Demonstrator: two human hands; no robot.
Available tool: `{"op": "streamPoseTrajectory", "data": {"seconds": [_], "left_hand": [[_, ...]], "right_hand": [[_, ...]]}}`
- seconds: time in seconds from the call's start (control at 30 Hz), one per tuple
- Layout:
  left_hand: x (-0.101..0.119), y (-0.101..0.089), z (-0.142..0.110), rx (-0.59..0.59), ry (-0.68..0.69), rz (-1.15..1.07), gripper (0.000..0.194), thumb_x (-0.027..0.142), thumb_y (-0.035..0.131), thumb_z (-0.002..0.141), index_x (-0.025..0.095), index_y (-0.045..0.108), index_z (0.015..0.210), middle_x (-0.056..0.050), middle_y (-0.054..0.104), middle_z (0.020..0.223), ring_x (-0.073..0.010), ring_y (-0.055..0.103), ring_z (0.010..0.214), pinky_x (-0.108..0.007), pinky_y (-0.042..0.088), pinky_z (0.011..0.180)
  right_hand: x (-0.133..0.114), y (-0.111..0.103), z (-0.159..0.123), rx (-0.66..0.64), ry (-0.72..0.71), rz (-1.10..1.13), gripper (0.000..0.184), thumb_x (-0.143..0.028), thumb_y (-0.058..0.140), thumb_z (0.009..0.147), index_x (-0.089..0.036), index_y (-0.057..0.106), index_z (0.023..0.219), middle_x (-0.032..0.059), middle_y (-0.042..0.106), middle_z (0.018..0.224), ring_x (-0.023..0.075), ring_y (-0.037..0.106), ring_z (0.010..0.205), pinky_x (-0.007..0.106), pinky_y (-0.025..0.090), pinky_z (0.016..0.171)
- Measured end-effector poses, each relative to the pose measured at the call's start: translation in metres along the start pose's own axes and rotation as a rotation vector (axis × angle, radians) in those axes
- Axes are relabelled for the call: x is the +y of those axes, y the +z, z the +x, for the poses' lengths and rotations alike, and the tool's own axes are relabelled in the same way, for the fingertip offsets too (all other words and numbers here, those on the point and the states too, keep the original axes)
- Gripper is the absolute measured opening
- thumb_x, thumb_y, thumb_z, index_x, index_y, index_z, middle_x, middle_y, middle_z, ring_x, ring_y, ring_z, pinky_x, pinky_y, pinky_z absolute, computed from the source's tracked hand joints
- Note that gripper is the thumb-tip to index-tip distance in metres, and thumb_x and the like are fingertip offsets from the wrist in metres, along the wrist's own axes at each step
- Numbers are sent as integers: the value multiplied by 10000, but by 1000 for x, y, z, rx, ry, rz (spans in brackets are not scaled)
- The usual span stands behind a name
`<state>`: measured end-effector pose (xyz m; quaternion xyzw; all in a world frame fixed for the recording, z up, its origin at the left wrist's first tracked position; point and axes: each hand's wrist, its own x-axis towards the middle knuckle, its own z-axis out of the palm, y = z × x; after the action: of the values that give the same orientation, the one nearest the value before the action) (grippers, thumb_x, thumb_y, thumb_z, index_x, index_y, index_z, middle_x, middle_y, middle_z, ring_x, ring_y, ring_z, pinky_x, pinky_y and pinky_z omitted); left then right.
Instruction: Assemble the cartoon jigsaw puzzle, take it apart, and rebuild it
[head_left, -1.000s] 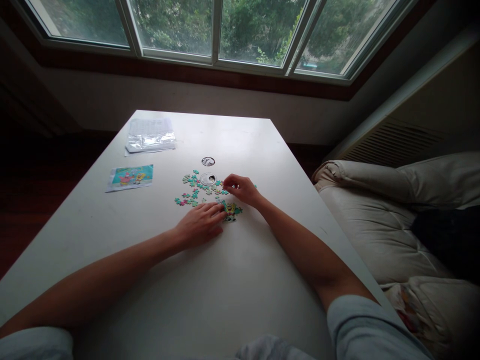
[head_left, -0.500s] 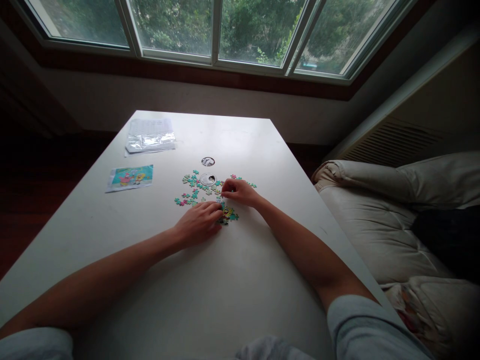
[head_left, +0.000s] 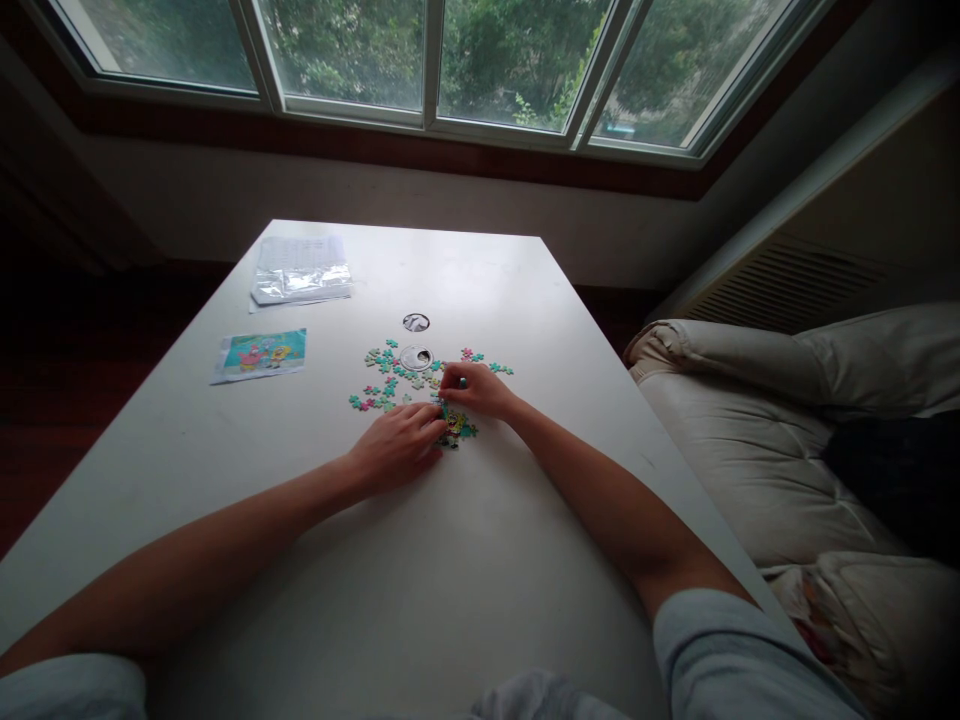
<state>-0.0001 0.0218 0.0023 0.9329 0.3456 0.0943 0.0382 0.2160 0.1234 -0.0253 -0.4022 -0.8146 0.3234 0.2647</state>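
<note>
A joined patch of jigsaw puzzle (head_left: 459, 426), yellow and green, lies flat on the white table. My left hand (head_left: 401, 440) is closed over the left edge of this patch, its fingers bent and its thumb low. Just above the patch, my right hand (head_left: 478, 388) is pinched, with its fingertips down at the patch's upper edge on a small puzzle piece that they mostly cover. Loose puzzle pieces (head_left: 390, 386) in green and pink are scattered beyond and left of my hands. More loose pieces (head_left: 472, 355) lie past my right hand.
A round silvery disc (head_left: 416, 358) sits among the pieces, and a second round item (head_left: 416, 322) lies farther back. At the left is a cartoon picture sheet (head_left: 262, 355), with a clear plastic packet (head_left: 300, 272) behind it. A padded sofa (head_left: 735, 450) stands right of the table (head_left: 337, 610).
My right hand has shifted slightly left and nearer to me, its fingertips lowering toward the joined patch. The left hand stays almost still.
</note>
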Motion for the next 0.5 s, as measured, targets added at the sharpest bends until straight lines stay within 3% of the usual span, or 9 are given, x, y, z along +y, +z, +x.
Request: {"op": "streamPoseTrajectory", "data": {"seconds": [0.5], "left_hand": [[1, -2, 1, -4, 6, 5, 277, 265, 555, 959, 204, 574, 1229, -119, 593, 1335, -271, 563, 1244, -428, 493, 1018]], "right_hand": [[0, -1, 1, 0, -80, -204, 70, -218, 728, 838, -198, 670, 803, -12, 686, 777, 166, 528, 809, 292, 366, 796]]}}
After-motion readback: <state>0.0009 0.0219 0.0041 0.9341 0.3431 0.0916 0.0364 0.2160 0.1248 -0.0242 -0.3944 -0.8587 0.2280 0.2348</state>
